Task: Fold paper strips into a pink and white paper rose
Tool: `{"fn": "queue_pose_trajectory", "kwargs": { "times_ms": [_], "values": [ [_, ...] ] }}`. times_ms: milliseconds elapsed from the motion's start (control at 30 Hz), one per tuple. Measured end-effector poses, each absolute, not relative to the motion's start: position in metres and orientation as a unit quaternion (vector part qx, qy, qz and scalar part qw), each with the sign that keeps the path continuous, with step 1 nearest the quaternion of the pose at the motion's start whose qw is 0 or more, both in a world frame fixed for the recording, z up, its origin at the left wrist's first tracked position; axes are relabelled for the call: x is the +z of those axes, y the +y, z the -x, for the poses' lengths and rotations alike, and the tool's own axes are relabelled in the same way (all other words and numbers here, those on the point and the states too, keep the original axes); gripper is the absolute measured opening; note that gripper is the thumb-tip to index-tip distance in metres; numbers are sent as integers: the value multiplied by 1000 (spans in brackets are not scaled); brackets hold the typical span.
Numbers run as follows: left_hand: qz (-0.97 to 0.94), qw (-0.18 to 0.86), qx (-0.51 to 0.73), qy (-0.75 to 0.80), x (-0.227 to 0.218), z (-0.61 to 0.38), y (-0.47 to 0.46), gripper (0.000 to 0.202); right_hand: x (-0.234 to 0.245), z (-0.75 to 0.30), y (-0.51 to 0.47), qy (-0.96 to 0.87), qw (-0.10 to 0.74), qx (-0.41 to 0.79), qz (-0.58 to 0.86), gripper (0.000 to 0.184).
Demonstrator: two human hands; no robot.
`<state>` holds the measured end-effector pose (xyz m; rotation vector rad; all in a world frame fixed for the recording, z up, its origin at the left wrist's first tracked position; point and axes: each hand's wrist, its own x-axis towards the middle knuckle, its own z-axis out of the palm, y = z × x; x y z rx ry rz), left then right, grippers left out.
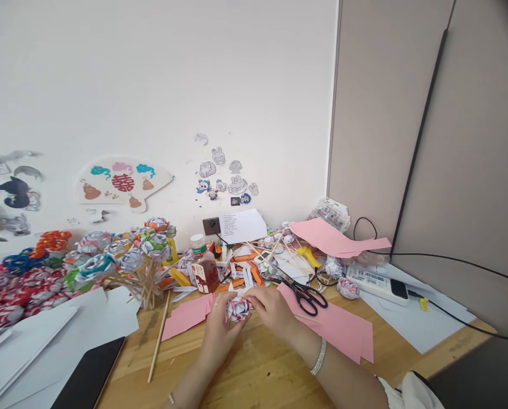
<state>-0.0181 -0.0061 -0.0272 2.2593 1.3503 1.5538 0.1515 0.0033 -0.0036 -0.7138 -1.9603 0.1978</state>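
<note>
Between my two hands is a paper flower (pixel 238 308) with white and pink petals. My left hand (pixel 218 324) wraps round its left side and underside. At its upper right edge, the fingers of my right hand (pixel 271 309) pinch the petals. Black-handled scissors (pixel 307 296) lie just beyond my right hand, partly over pink paper sheets (pixel 343 329). Left of my left hand are smaller pink paper pieces (pixel 188 318) and a thin wooden stick (pixel 159 338).
Bunched paper flowers on sticks (pixel 130 255) stand at the left, behind white sheets (pixel 36 346) and a black tablet (pixel 89 372). A jar (pixel 205 272), paper scraps and a yellow glue gun (pixel 309 257) crowd the back. At right lies a white power strip (pixel 377 283) with cables.
</note>
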Motion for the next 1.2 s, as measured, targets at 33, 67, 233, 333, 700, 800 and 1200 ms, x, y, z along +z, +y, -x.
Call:
{"fn": "queue_pose_trajectory", "kwargs": {
  "times_ms": [33, 67, 233, 333, 700, 800, 1200],
  "values": [
    [-738, 43, 509, 441, -27, 18, -6, 36, -5, -152, 5, -819, 495, 65, 284, 27],
    [-739, 45, 509, 440, -26, 18, -7, 36, -6, -153, 6, -827, 489, 48, 274, 29],
    [-740, 51, 507, 439, -24, 17, -8, 35, -5, -157, 10, -848, 453, 20, 273, 30],
    [-743, 54, 503, 439, -23, 17, -8, 34, 0, -159, 9, -851, 436, 47, 287, 27],
    [-743, 61, 493, 448, -24, 18, -8, 38, 2, -160, 9, -856, 424, 63, 291, 23],
    [-746, 62, 490, 446, -22, 17, -9, 37, 4, -159, 6, -843, 421, 94, 320, 21],
    [-746, 61, 488, 449, -23, 18, -10, 37, -2, -160, 10, -840, 414, 125, 327, 18]
  ]
}}
